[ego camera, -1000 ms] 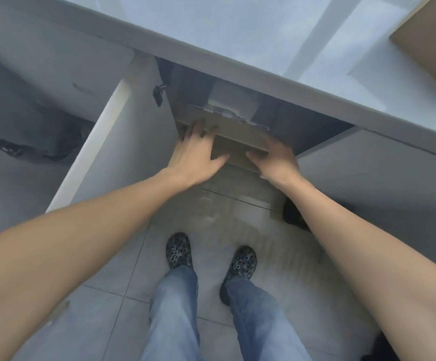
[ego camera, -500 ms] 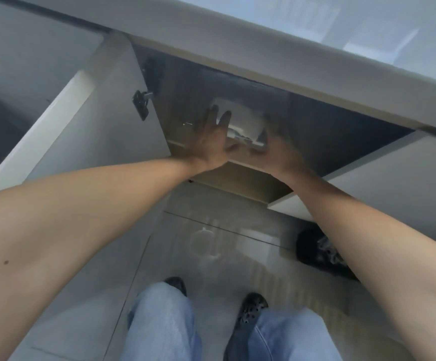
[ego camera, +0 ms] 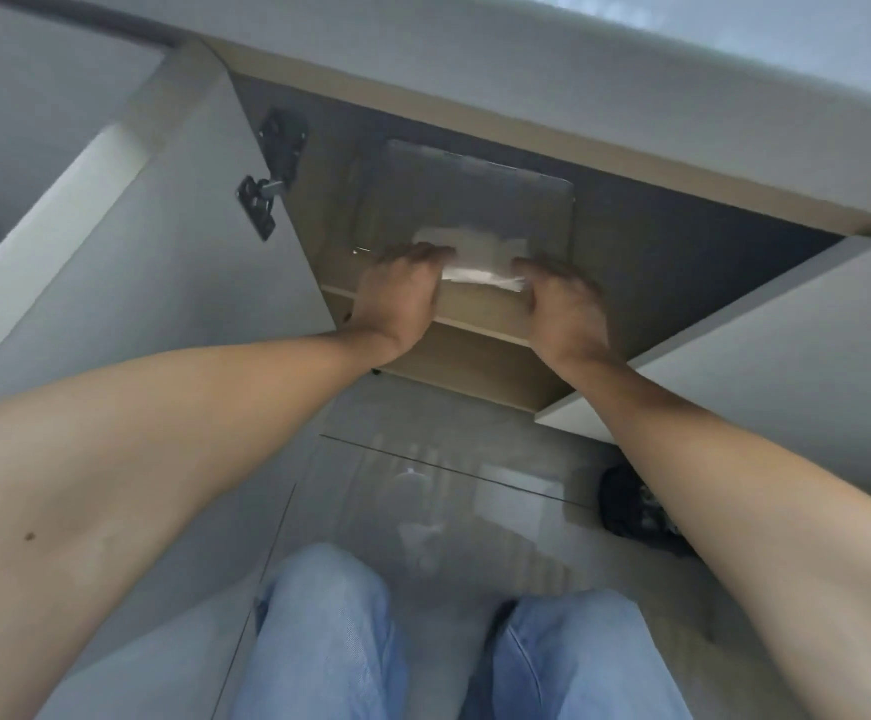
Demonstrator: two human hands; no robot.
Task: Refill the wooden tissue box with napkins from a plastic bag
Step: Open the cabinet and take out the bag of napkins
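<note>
Crosswise, napkin bag [ego camera: 480, 262] gripped by left hand [ego camera: 399, 293], right hand [ego camera: 563, 309].

My fingertips vanish behind the blurred napkins [ego camera: 480, 262]; the clear bag [ego camera: 475, 200] barely shows, and the dark thing [ego camera: 636, 511] by my right arm stays unidentifiable.

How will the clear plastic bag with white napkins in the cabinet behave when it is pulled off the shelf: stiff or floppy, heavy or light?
Probably floppy: the plastic bag looks thin, with crumpled white napkins showing through it. Likely light, since it seems to hold only paper. It may sag or slip, so gripping at both ends, as the left hand and right hand do, seems sensible.
</note>
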